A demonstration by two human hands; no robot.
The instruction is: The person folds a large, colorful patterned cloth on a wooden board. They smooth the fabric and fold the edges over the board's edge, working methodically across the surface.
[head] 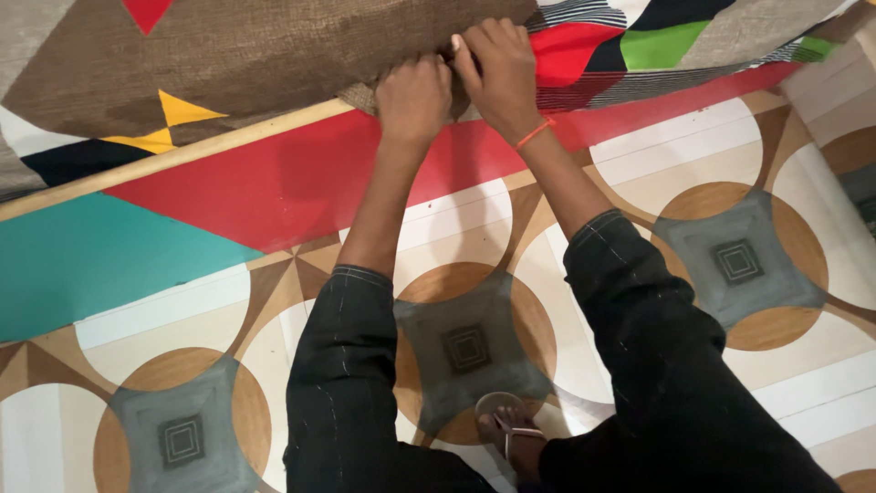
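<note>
Seen from above, crouched on a patterned floor (pixel 757 146) of wooden circles and grey squares, one sandalled foot (pixel 511 434) showing between the knees

Both hands closed at the far middle of the scene, side by side and touching: left hand (pixel 415 96) fisted, knuckles up, pinching the coarse brown cloth (pixel 274 46) at its near edge; right hand (pixel 497 73) curled over the same edge, fingertips tucked into the fold where brown meets the striped and coloured patchwork (pixel 639 36). Orange thread bracelet (pixel 534 134) on the right wrist

Brown cloth spread across the far left and centre, lying over a long low surface with a pale wooden strip (pixel 182 157) and a painted side in red (pixel 301 183) and teal (pixel 82 265). Long axis of the cloth edge running from near left to far right, following the wooden strip, slanted across the view

Judging from how things lie: to the left of the hands, edge pulled flat and fairly straight along the strip, seemingly dealt with; at the hands, bunched and rumpled, in the middle of being gathered or tucked; to the right, patchwork hanging looser over the red side, seemingly not yet reached. Roughly halfway along, then. Cannot tell whether anything small, such as a pin or needle, sits between the fingers
</note>
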